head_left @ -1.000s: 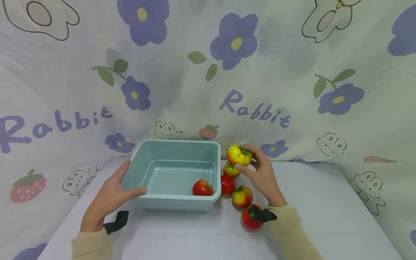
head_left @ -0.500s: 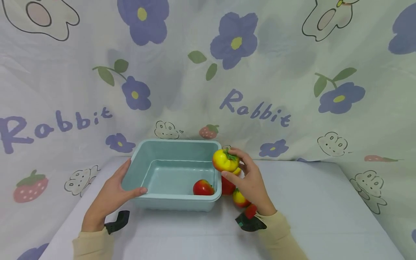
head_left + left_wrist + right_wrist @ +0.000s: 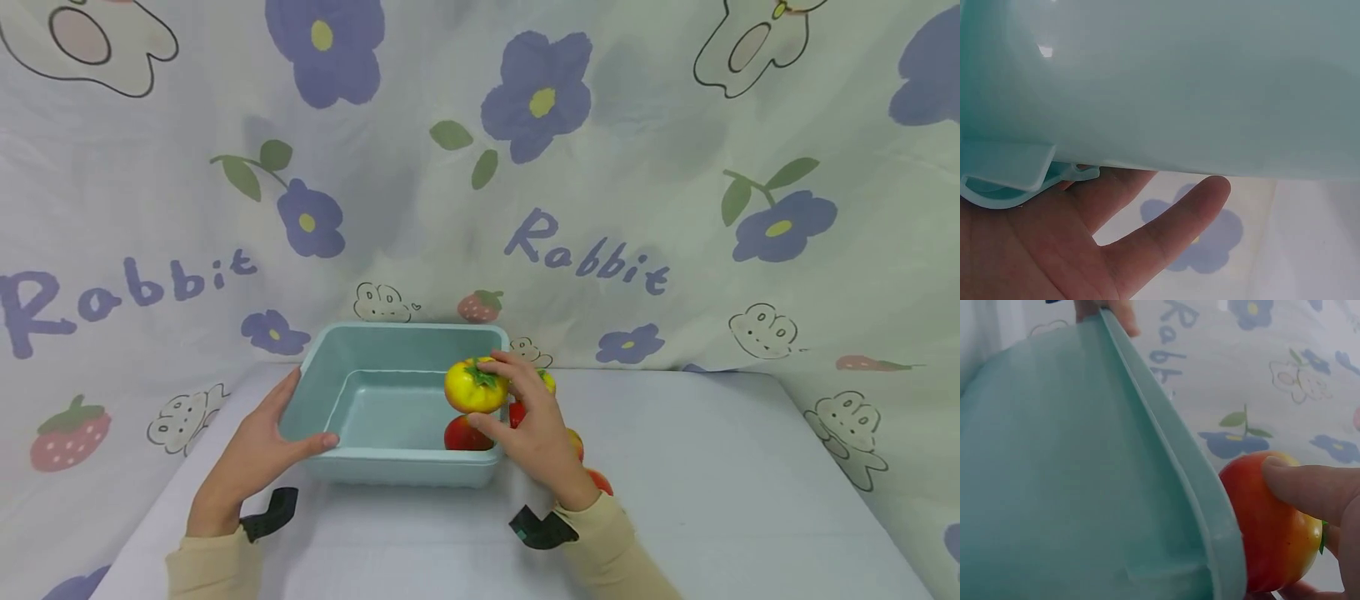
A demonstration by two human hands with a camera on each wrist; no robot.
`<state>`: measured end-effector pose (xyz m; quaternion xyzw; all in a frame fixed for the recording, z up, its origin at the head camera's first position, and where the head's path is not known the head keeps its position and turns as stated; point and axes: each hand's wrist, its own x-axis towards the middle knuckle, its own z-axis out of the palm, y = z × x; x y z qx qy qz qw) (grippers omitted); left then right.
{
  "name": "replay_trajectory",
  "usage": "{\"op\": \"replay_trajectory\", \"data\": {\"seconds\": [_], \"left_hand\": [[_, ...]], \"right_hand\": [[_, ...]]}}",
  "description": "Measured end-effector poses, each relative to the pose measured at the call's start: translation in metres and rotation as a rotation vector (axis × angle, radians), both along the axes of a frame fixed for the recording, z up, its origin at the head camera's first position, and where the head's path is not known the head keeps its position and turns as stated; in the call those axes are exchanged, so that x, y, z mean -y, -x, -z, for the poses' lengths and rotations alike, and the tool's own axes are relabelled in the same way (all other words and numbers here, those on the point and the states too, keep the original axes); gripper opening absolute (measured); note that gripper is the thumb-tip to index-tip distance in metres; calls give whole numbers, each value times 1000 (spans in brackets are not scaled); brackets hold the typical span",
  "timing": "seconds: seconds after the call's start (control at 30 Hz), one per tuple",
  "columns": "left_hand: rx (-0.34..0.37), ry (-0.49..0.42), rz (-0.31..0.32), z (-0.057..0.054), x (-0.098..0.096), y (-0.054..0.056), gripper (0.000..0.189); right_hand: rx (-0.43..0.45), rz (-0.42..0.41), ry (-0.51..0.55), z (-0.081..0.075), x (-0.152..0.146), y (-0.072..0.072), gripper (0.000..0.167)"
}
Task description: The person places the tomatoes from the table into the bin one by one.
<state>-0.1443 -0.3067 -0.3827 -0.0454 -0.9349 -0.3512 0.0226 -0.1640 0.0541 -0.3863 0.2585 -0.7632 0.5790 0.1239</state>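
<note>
A light blue-green plastic bin stands on the table. My left hand holds its near left corner, thumb over the front rim; in the left wrist view fingers lie along the outer wall. My right hand pinches a yellow-and-red tomato with a green calyx between thumb and fingers. That tomato is over the bin's right side, above a red tomato lying inside. The right wrist view shows the held tomato beyond the bin's rim, thumb on its side.
More tomatoes lie right of the bin, partly hidden by the right hand: a yellow one, a red one and others nearer the wrist. A white cloth covers the table; a printed curtain hangs behind.
My right hand has carried the yellow-and-red tomato leftward and slightly down, from beside the bin to over its right part. The left hand and the bin have stayed put.
</note>
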Motion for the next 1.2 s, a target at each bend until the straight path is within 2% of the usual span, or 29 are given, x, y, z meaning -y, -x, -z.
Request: {"op": "replay_trajectory", "data": {"seconds": [0.23, 0.6, 0.97, 1.2], "left_hand": [[9, 0, 3, 0, 0, 1, 117], [-2, 11, 9, -2, 2, 1, 117], [7, 6, 2, 1, 4, 1, 117], [14, 16, -3, 2, 4, 1, 118]], "right_hand": [[-18, 20, -70, 5, 15, -6, 50], [-144, 78, -221, 15, 32, -8, 51], [-157, 94, -289, 16, 35, -12, 54], [-133, 92, -308, 17, 33, -13, 56]]}}
